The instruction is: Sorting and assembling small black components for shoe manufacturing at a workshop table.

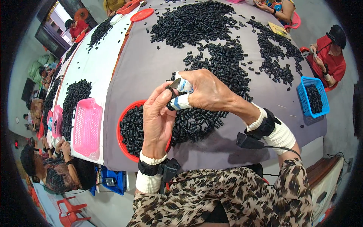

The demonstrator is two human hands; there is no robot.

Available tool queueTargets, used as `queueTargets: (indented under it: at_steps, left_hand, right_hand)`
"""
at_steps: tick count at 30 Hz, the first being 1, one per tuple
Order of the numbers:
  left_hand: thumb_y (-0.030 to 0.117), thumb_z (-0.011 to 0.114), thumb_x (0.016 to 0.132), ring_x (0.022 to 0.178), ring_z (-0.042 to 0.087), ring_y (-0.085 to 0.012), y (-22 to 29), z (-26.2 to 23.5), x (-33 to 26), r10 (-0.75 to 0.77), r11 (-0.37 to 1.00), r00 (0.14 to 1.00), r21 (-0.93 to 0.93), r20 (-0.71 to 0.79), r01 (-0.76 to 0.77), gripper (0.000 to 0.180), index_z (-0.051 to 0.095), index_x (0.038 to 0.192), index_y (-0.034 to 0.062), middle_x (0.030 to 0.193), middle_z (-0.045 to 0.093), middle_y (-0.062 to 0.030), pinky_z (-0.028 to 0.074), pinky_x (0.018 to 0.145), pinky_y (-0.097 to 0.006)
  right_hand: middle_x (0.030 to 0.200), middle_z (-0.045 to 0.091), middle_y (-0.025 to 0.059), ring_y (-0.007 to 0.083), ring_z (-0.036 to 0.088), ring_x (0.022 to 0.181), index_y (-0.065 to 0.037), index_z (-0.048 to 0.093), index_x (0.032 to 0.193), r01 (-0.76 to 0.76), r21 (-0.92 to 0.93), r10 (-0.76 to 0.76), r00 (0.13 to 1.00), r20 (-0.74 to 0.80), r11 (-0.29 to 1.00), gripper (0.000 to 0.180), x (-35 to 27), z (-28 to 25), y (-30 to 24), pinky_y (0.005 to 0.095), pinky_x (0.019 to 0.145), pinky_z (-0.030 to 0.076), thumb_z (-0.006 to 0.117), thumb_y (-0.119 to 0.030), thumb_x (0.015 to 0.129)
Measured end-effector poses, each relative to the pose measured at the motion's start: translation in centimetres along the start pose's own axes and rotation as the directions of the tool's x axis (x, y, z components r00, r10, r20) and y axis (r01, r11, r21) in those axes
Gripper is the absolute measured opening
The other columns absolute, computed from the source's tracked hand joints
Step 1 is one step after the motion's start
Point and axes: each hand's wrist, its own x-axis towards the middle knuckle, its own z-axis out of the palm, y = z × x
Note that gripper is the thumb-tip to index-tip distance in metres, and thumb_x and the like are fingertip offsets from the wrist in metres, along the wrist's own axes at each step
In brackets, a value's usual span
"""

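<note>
Both hands meet above the near edge of the counter (151, 68), which is draped in grey cloth. The left hand (158, 120) is raised with its fingers curled upward, thumb and forefinger pinched together on a small black piece (169, 92) at their tips. The right hand (207, 90) reaches in from the right, closed around a small metal cutter (175, 83) whose blades touch that piece; two of its fingers wear white tape wraps. Directly under the hands sits a red round tray (120, 130) full of black pieces, its near rim close to the counter's edge. A loose heap of black pieces (211, 56) spreads from the tray up across the middle of the cloth, leaving a bare grey strip to the left of the tray and along the near right edge. A pink basket (87, 126) lies on the white cloth to the left, just beside the seam. A blue basket (313, 96) of black pieces sits at the far right corner, near a seated person in red (329, 56).
</note>
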Motion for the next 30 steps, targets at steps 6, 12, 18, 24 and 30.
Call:
queueTargets:
  at_steps: [6,12,18,24,30]
  left_hand:
    - [0.005,0.052,0.087,0.088,0.058,-0.0149,-0.1,-0.4,-0.3,0.009,0.996,1.0,-0.086,0.022,-0.007,0.029,0.049,0.113,-0.0066,0.095,0.06,-0.0109,0.047,0.083,-0.029]
    - [0.011,0.048,0.09,0.097,0.057,-0.0209,-0.2,-2.1,-0.3,-0.003,0.989,0.994,-0.15,0.114,0.02,0.032,0.045,0.117,-0.0055,0.104,0.057,-0.0135,0.046,0.089,-0.034]
    - [0.013,0.051,0.09,0.087,0.058,-0.014,0.0,-1.4,-0.5,-0.026,0.984,0.996,-0.172,0.082,0.04,0.032,0.048,0.116,-0.0035,0.095,0.059,-0.0088,0.049,0.08,-0.029]
    - [0.012,0.05,0.09,0.088,0.058,-0.0142,0.0,-1.4,-0.5,-0.021,0.985,0.993,-0.167,0.12,0.041,0.03,0.049,0.115,-0.0037,0.094,0.059,-0.0086,0.049,0.081,-0.03]
    - [0.01,0.05,0.089,0.088,0.059,-0.0143,-0.3,-1.3,-0.3,-0.022,0.988,0.994,-0.148,0.108,0.038,0.029,0.05,0.115,-0.0034,0.095,0.059,-0.0082,0.049,0.081,-0.031]
  right_hand:
    - [0.067,0.059,0.0161,0.0263,0.058,0.06,0.001,0.057,0.081,-0.012,-0.064,0.013,1.0,0.015,0.998,0.032,0.1,0.4,0.2,0.0353,0.058,0.045,0.067,-0.026,0.067]
    - [0.067,0.059,0.0157,0.0266,0.058,0.061,0.001,0.058,0.081,-0.015,-0.013,0.015,1.0,0.013,1.0,0.036,0.2,0.9,0.2,0.0352,0.059,0.045,0.069,-0.029,0.066]
    - [0.067,0.059,0.0168,0.0272,0.058,0.06,0.0,0.059,0.08,-0.003,-0.084,0.007,0.999,0.048,0.996,0.039,0.5,1.0,1.1,0.036,0.059,0.044,0.069,-0.034,0.065]
    - [0.066,0.054,0.0008,0.0103,0.049,0.061,-0.002,0.055,0.077,-0.11,-0.019,0.111,0.98,0.163,0.994,0.035,0.5,0.5,0.6,0.0264,0.056,0.04,0.073,-0.032,0.067]
    - [0.064,0.053,0.0019,0.0116,0.048,0.059,-0.002,0.056,0.076,-0.108,-0.006,0.108,0.981,0.161,0.994,0.036,0.6,0.4,1.0,0.0278,0.054,0.039,0.072,-0.032,0.066]
